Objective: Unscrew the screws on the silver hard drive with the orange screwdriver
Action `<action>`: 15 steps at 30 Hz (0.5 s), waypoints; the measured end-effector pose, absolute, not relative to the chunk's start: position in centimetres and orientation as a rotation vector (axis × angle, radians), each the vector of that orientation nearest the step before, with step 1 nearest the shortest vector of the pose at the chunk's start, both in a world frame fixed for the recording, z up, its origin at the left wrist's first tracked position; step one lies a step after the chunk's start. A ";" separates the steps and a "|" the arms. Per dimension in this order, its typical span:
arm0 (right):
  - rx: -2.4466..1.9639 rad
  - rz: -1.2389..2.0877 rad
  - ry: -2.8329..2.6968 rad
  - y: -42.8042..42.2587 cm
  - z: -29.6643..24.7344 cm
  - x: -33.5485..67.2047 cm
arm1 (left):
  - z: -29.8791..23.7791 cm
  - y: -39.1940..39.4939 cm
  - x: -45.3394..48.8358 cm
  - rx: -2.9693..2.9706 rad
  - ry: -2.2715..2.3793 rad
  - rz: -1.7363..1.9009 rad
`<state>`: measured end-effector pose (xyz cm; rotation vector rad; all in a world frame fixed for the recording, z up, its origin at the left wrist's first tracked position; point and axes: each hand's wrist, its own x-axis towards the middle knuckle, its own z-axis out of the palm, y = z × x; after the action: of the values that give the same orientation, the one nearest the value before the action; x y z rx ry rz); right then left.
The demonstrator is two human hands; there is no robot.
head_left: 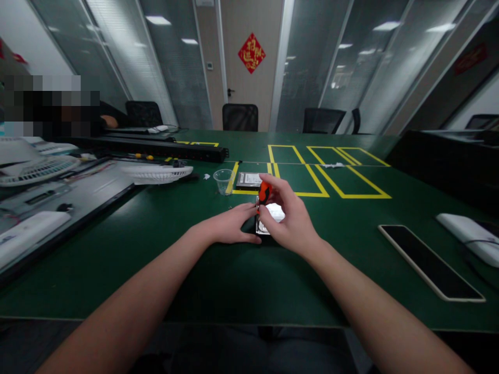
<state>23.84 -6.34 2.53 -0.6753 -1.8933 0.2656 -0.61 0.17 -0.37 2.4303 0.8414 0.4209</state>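
Right hand (290,221) grips an orange-handled screwdriver (264,192), fingers closed round the handle, tool roughly upright with its tip down on a hard drive (275,212). The tip itself is hidden by the fingers. Left hand (230,226) lies flat and unclenched on the tabletop (234,280), fingertips against the drive's left edge, holding nothing. The hard drive lies flat in the middle of the tabletop, nearer the near edge than the far one, mostly covered by both hands; only part of its pale label and a metal edge show. Just beyond it, toward the far edge, a second hard drive (249,179) lies flat on a yellow tape line, and a clear plastic cup (223,181) stands upright just left of that drive. Yellow tape boxes (331,176) mark the tabletop right of centre toward the far edge. Left of the cup lies a white fan grille (156,173), and behind it a long black power strip (156,148) runs along the far left. Toward the right edge a dark-screened phone (431,262) lies flat, with a white device (465,234) further right, well apart from the hands. At the far left corner a co-worker's arm (109,121) rests on the table, well away from the person's own hands.
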 end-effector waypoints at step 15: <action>-0.683 0.258 -1.895 -6.2 2.4 23.8 | -0.4 0.1 -0.7 2.426 0.839 0.416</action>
<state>23.81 -6.18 2.43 -0.6835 -1.8953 0.2579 -0.67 0.11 -0.42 2.4264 0.8391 0.4165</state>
